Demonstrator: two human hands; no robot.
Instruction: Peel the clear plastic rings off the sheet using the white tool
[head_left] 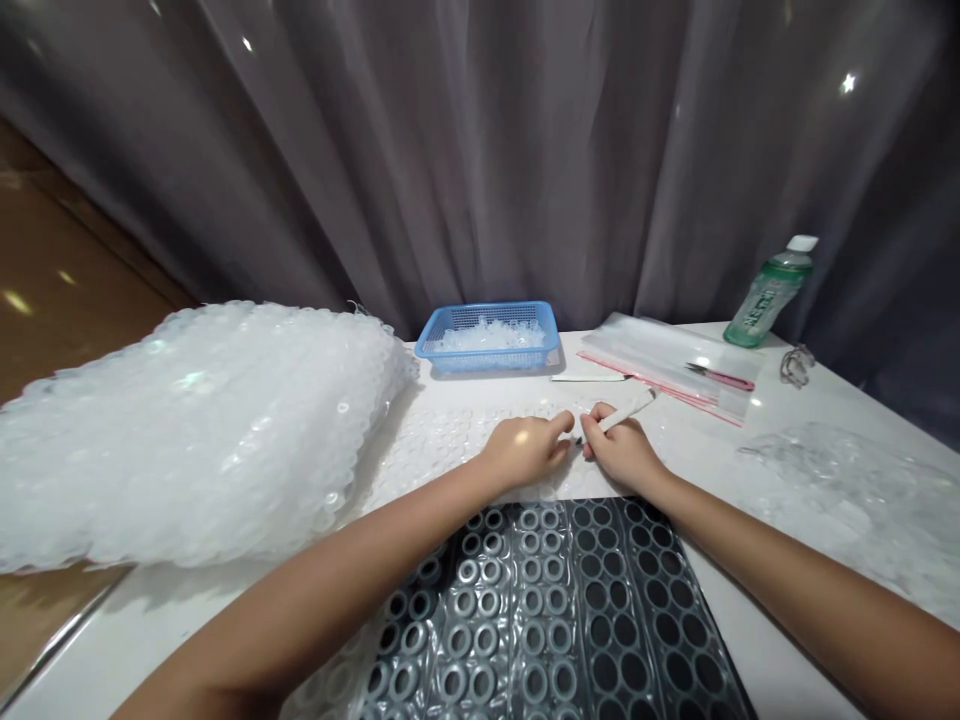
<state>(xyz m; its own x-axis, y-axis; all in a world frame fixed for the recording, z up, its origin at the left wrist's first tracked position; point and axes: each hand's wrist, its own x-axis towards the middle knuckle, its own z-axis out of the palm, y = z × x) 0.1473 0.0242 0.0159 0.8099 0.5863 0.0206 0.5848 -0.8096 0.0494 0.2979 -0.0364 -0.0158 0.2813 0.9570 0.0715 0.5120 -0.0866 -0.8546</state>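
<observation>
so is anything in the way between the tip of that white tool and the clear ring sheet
Nothing visible stands in the way. The tip of the white-handled tool, held in the right hand, sits right at the clear sheet of rings. The left hand is close beside the tip, not between them.

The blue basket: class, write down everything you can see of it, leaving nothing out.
The blue plastic basket is shallow and rectangular, with a solid rim and perforated, lattice-like walls that flare slightly outward. It stands upright on the white table top, near the far edge and in front of the grey curtain. A heap of small, translucent whitish pieces lies inside it. Whether the curtain touches its back cannot be told.
</observation>
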